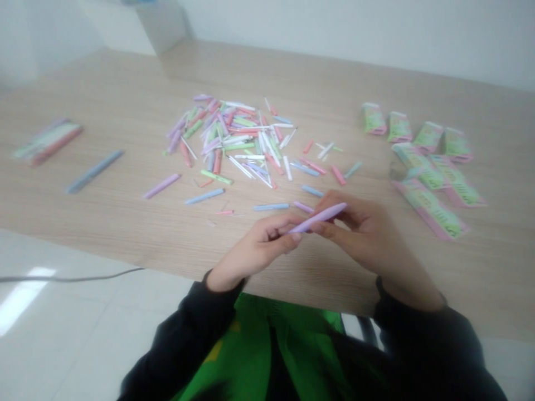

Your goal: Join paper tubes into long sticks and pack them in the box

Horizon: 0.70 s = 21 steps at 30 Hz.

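Observation:
A purple pen [320,218] is held between my two hands above the front part of the table, tilted up toward its right end. My left hand [267,236] pinches its lower left end with thumb and fingers. Closed around the upper right part is my right hand [355,225]. On the table just beyond the hands lie a blue stick-shaped piece [271,207] and a purple piece [304,206]. Farther back is a loose heap of pen parts [234,136] in purple, green, red, blue and white.
Several pink-and-green boxes [432,209] lie at the right. At the far left sit a row of coloured pens [50,142] and a single blue pen [95,171]. A white box [134,25] stands at the back left of the wooden table [326,83]. A cable [83,278] crosses the floor.

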Available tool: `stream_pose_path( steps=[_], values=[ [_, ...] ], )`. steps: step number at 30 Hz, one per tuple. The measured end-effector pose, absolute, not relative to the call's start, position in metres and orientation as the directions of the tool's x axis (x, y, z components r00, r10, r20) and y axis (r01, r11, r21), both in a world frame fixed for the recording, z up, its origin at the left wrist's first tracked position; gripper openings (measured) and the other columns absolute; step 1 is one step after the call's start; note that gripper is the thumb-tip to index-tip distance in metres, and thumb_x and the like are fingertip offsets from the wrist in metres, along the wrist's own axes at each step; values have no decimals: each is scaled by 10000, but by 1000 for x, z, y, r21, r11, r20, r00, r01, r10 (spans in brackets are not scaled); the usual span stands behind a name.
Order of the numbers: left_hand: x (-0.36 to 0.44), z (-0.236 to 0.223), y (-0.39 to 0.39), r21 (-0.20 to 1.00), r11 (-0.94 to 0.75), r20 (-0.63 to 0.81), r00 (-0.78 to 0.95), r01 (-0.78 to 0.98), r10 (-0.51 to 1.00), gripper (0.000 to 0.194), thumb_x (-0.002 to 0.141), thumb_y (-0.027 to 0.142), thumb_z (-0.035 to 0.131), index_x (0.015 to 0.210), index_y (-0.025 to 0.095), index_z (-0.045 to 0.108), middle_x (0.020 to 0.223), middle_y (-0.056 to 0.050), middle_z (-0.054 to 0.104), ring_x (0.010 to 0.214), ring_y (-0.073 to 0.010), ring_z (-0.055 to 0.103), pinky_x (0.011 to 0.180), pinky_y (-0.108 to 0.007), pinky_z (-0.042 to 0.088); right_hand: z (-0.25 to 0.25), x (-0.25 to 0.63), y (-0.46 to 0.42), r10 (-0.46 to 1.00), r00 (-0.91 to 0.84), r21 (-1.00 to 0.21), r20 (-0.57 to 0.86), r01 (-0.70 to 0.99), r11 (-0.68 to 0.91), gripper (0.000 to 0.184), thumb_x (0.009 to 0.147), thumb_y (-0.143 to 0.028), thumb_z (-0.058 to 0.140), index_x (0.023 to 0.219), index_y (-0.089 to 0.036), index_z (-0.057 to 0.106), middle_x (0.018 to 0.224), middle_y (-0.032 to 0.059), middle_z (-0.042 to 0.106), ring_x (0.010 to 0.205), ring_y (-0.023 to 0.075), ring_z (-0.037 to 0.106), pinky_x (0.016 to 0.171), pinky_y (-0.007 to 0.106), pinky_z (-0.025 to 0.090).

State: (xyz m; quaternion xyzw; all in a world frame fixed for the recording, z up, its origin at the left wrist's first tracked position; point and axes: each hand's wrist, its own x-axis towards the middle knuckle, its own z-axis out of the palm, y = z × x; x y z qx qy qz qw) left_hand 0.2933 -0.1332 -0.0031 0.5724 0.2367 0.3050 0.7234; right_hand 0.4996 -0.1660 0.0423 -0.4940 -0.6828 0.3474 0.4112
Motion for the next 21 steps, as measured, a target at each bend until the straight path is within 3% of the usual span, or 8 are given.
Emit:
stream_pose_path(
  steps=[2,4,7,10,14,17,21],
  values=[
    [293,-2,-133,985,112,6,684,-128,730,230,966,325,644,1093,172,761,740,3,591,755,-147,542,743,-266,439,41,498,-164,974,-120,-871,192,437,225,254,808,-451,843,749,-254,695,673,-28,620,647,158,571,605,308,447],
    [293,-2,-133,992,84,4,684,-95,730,237,965,345,636,1055,166,762,806,-23,642,848,-180,582,826,-298,456,40,499,-163,980,-113,-884,166,424,199,242,808,-474,836,811,-262,720,702,-22,659,652,163,596,598,305,461],
    [293,-3,-130,996,66,-1,698,-67,716,324,997,401,562,853,153,715,741,-9,589,730,-154,523,726,-282,423,39,500,-163,972,-173,-916,161,341,212,154,898,-436,757,955,-293,759,836,-10,738,750,172,672,677,304,520],
    [294,-5,-128,998,18,28,683,-59,730,439,1031,413,487,700,156,620,663,12,507,637,-124,439,642,-273,366,40,498,-163,969,-166,-939,180,263,220,104,915,-391,748,911,-290,772,828,-15,746,781,165,694,727,295,545],
    [296,-6,-127,991,51,32,601,-122,799,180,906,335,712,924,157,717,766,0,619,665,-110,490,637,-245,390,34,491,-162,968,-111,-956,226,163,242,93,881,-361,791,893,-270,781,886,0,761,844,165,701,759,287,564],
    [296,-5,-129,967,197,-65,590,-162,805,259,849,342,785,1025,163,717,751,14,614,547,-66,406,510,-211,307,27,488,-161,968,-108,-966,225,103,236,76,895,-336,783,920,-264,781,903,-1,765,764,130,681,697,254,565],
    [295,-6,-130,902,373,-131,683,-219,718,377,921,492,680,1021,131,729,767,-6,594,490,-35,297,446,-208,184,22,488,-161,969,-164,-982,187,7,190,127,917,-356,759,955,-235,763,791,-4,743,700,132,688,661,262,584]
  ],
)
